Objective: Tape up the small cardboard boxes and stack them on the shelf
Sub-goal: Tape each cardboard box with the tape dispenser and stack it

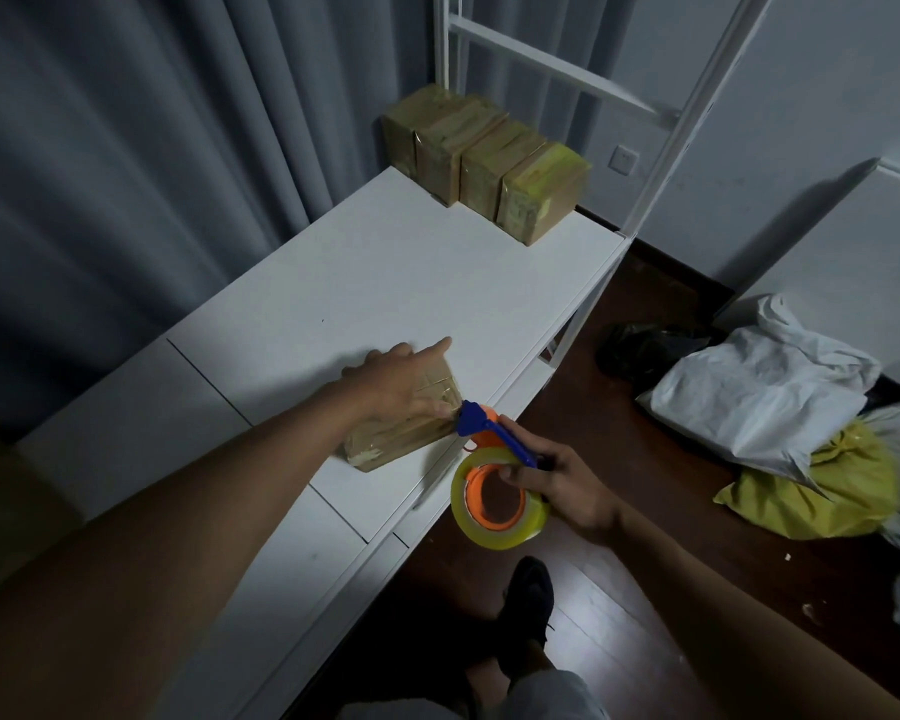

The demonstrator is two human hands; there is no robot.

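Dim room; wide-angle edge distortion

- The white shelf top [385,283] in front of me carried 4 taped cardboard boxes [489,166] in a row at its far end, side by side and touching.
- 1 more small box [385,439] lay near its front edge, under my left hand [401,381].
- On the dark wood floor [619,579] to my right lay a white bag [759,392], a yellow bag [822,491] and a black one [640,350].

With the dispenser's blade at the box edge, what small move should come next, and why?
Probably tear the tape off. The left hand presses flat on the box, while the right hand grips the tape dispenser with its blue blade end at the box's near corner. Four boxes already stand at the shelf's far end.
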